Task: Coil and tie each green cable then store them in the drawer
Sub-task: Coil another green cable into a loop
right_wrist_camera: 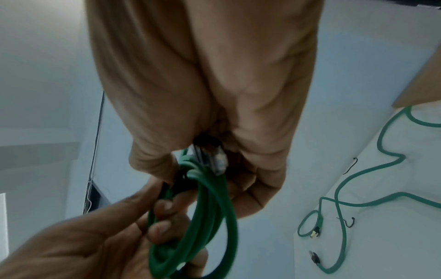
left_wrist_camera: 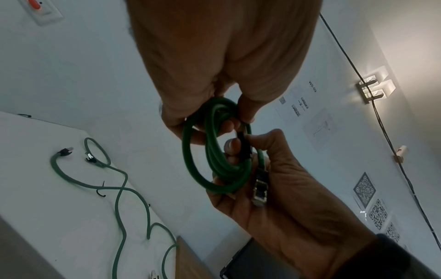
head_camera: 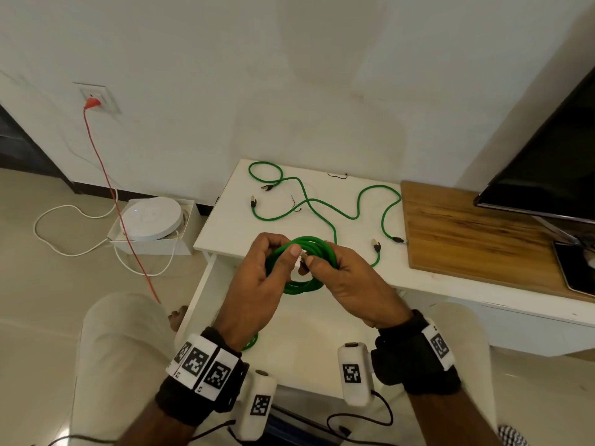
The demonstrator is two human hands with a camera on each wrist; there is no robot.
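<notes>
A coiled green cable (head_camera: pixel 304 275) hangs between both hands above the open white drawer (head_camera: pixel 197 294). My left hand (head_camera: pixel 285 249) grips the coil's left side with curled fingers (left_wrist_camera: pixel 181 130). My right hand (head_camera: pixel 314 263) holds the right side, thumb and forefinger pinching a small black piece (left_wrist_camera: pixel 243 143) against the loops; I cannot tell what it is. A metal plug (left_wrist_camera: pixel 260 190) lies in the right palm. Loose green cables (head_camera: pixel 322 210) snake over the white tabletop (head_camera: pixel 231 226), beside thin black ties (head_camera: pixel 294 204). A bit of green cable (head_camera: pixel 251 342) shows in the drawer.
A dark screen (head_camera: pixel 547 149) stands on a wooden top (head_camera: pixel 467 233) at the right, with a flat dark device (head_camera: pixel 576 268) near its edge. On the floor at the left sit a round white device in a box (head_camera: pixel 151 220) and an orange cord (head_camera: pixel 106 178).
</notes>
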